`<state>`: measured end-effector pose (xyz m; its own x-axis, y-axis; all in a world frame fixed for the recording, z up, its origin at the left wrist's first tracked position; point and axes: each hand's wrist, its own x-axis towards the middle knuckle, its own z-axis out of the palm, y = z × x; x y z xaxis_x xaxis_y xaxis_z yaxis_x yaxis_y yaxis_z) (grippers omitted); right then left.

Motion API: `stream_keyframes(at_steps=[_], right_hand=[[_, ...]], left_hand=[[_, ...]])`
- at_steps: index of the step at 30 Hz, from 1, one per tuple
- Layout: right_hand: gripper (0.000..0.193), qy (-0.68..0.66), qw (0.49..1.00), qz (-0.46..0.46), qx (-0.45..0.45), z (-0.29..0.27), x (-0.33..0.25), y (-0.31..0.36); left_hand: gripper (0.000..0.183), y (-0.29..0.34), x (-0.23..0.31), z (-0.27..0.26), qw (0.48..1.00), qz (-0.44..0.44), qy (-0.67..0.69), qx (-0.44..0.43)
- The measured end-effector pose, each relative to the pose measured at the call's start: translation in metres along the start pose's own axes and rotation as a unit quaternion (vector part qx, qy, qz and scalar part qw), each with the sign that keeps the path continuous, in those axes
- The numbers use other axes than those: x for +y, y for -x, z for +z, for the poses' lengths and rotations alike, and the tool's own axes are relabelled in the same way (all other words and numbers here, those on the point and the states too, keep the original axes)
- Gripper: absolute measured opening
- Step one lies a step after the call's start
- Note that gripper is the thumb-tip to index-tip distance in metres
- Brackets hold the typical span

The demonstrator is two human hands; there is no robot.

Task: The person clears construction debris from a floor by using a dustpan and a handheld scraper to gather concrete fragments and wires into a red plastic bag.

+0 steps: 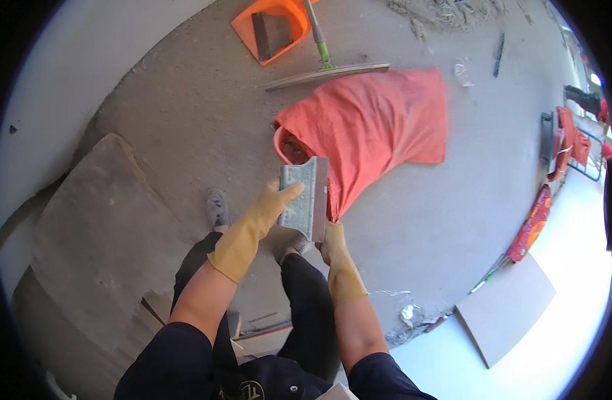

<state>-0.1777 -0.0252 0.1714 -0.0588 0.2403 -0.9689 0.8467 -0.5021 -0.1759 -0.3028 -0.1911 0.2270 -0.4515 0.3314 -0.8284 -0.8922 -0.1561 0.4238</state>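
Head view: we find the gloved left hand (281, 199) clamped on a broad-bladed scraper (301, 203) near centre, and the gloved right hand (333, 243), at five o'clock, pinching an edge of the red sack (389, 120), at one o'clock. We judge debris bagging in hand; next calls for holding the mouth open. Right fingertips and most contents are hidden; the squeegee pole (317, 30) is cut off at twelve.
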Motion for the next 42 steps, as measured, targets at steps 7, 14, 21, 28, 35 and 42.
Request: stream_keyframes(at_steps=[7,14,21,28,35,42], right_hand=[[0.035,0.012,1.0,0.023,-0.01,-0.014,-0.06,0.213],[0.043,0.01,0.993,0.048,-0.103,-0.078,-0.066,0.367],[0.039,0.074,0.988,0.074,-0.11,-0.118,-0.051,0.367],[0.04,0.004,0.978,0.177,-0.109,-0.135,-0.012,0.307],[0.044,-0.025,0.955,0.273,-0.116,-0.156,-0.047,0.286],[0.047,-0.032,0.938,0.317,-0.135,-0.165,-0.073,0.27]], left_hand=[[0.041,0.079,0.047,0.04,0.999,-0.025,-0.022,0.007],[0.033,0.209,0.075,0.057,0.985,-0.118,0.092,-0.089],[0.033,0.243,0.025,0.056,0.952,-0.218,0.21,-0.036],[0.024,0.198,-0.016,0.048,0.971,-0.21,0.102,0.046],[0.019,0.194,0.015,0.071,0.962,-0.249,0.111,0.026],[0.019,0.211,0.035,0.07,0.954,-0.256,0.145,0.053]])
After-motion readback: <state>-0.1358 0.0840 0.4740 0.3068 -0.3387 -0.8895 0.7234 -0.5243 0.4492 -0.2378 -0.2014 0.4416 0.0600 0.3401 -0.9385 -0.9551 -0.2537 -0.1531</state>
